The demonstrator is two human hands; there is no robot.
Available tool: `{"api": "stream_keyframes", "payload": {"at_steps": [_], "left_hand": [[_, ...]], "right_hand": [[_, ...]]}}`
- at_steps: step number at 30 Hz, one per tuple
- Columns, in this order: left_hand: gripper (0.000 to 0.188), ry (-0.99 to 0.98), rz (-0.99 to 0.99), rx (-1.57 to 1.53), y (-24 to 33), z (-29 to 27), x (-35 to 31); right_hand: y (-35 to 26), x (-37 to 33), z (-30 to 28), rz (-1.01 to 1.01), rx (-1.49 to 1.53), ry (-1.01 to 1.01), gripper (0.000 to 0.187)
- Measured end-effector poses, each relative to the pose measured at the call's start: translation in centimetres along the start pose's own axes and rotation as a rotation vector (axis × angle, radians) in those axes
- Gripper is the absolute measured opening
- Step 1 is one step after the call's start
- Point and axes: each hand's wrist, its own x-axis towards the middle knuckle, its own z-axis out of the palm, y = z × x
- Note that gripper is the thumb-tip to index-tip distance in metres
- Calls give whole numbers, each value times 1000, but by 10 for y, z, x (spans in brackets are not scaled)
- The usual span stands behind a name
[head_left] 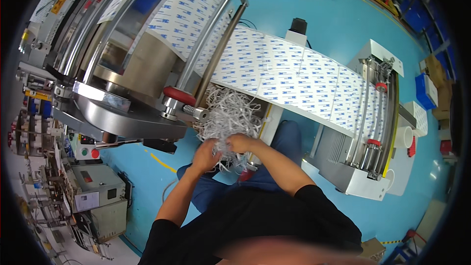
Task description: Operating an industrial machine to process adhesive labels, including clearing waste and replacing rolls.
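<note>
A big tangle of thin whitish strips (pixel 230 113) hangs in a heap beneath the edge of the printed web, in front of my knees. My left hand (pixel 206 155) is closed on the lower left side of the tangle. Just to its right, my right hand (pixel 239 143) has its fingers curled into the same strips, with the fingertips partly hidden among them. Some loose ends dangle below both hands. Above the heap runs a wide white web with blue print (pixel 294 68), stretched from the rollers on the left to those on the right.
Close on the left stands a machine with a metal roller frame (pixel 132 118) and red collars (pixel 179 95). A roller unit (pixel 363 167) sits at the right. A grey control cabinet (pixel 98 186) is at lower left. Blue floor (pixel 274 14) shows beyond the web.
</note>
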Motion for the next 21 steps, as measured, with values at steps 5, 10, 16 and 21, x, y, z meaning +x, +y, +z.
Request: {"api": "stream_keyframes", "payload": {"at_steps": [5, 10, 16, 21], "left_hand": [[48, -60, 167, 15, -9, 26, 1], [42, -60, 171, 53, -29, -22, -2], [24, 303, -138, -27, -14, -129, -46], [15, 1087, -219, 98, -86, -199, -73]], "right_hand": [[-87, -47, -74, -52, 56, 77, 25], [-110, -80, -109, -92, 340, 515, 17], [-84, -83, -60, -76, 458, 640, 15], [-83, -130, -45, 65, 768, 650, 11]]}}
